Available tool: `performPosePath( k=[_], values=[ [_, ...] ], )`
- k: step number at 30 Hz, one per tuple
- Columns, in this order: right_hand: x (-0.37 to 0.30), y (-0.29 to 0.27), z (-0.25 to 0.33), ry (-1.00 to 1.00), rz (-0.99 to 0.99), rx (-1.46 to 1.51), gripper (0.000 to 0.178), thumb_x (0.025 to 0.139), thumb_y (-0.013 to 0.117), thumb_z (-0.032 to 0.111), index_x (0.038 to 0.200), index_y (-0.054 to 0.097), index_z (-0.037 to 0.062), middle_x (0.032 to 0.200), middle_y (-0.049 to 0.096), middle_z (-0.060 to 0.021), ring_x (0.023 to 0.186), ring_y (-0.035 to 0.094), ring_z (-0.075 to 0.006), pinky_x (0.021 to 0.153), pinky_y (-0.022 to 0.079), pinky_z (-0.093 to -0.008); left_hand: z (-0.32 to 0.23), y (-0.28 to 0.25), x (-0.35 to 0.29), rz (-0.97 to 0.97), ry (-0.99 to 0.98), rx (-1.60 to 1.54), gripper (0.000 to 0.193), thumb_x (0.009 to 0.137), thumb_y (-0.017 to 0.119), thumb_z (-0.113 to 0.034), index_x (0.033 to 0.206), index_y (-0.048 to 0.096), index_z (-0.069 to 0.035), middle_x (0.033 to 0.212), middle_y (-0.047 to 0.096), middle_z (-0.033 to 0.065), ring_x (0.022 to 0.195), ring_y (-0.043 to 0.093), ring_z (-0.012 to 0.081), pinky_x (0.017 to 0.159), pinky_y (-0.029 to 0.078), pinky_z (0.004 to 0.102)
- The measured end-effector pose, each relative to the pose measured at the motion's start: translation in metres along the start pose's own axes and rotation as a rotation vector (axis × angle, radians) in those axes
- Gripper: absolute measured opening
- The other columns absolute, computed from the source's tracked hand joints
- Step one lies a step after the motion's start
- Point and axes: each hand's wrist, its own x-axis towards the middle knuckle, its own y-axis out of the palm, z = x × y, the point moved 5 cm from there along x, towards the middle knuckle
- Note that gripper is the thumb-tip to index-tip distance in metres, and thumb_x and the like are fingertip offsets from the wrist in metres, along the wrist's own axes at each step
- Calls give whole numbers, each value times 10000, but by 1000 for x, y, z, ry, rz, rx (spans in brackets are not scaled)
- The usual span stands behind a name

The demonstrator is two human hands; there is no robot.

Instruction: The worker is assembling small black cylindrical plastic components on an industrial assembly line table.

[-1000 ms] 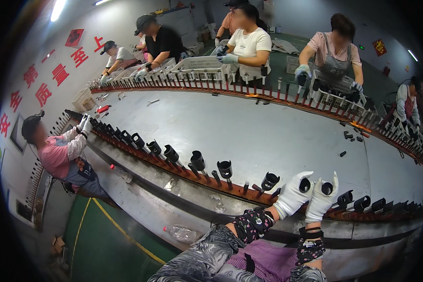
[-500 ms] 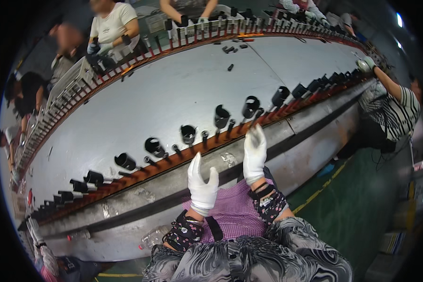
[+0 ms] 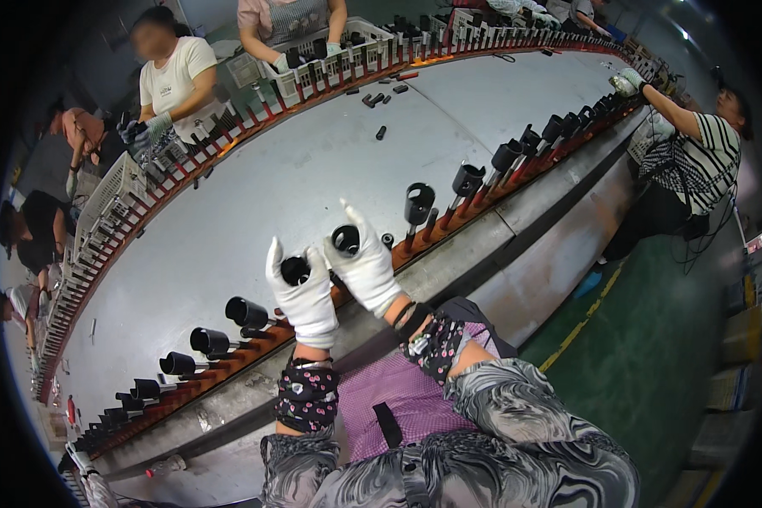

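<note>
Both my hands wear white gloves and are raised at the near edge of the table, side by side. My left hand [image 3: 305,296] curls round a black cylindrical cup [image 3: 295,270], whose open top faces up between thumb and fingers. Just to its right, my right hand [image 3: 367,264] is round a second black cup [image 3: 345,240], with one finger stretched up past its rim. The glove hides the lower part of each cup, so I cannot tell whether they still sit on posts. More black cups, such as one on the right [image 3: 419,204] and one on the left [image 3: 246,312], stand tilted on red posts.
A brown rail [image 3: 449,227] with posts runs along the near edge of the grey table [image 3: 254,199]. Another post line curves along the far side, where people work beside white crates [image 3: 114,193]. Small black pieces [image 3: 381,133] lie on the tabletop. A striped-shirted person works at right.
My hands have moved left and forward from empty air onto two black cups. The view has shifted, and the cups along the near rail appear in different positions.
</note>
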Motion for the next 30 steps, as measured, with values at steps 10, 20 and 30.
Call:
performPosePath(
  k=[10, 20, 30],
  values=[
    [18, -158, -67, 172, -425, 302, 567, 950, 680, 20, 1473, 460, 14, 1407, 561, -140, 1307, 529, -207, 1116, 434, -352, -12, 47, -137, 312, 139, 409, 703, 868, 747, -76, 1478, 426, 64, 1482, 484, 248, 1387, 479, 361, 1182, 366, 430],
    [146, -195, -54, -189, -208, 85, 503, 860, 806, 80, 1319, 600, 70, 1077, 726, -44, 807, 657, -68, 767, 554, -237, -37, 225, -37, 283, -61, 29, 619, 924, 718, -14, 1488, 463, -29, 1005, 627, 20, 895, 570, 69, 838, 515, 230],
    [49, -202, -116, 361, 97, 132, 284, 1023, 609, 71, 1297, 627, -1, 1237, 688, -118, 1105, 662, -200, 999, 516, -337, 13, 177, -86, 34, -173, 184, 617, 933, 690, -102, 1467, 419, 45, 1271, 619, 173, 1149, 615, 228, 1027, 490, 344]
  ],
)
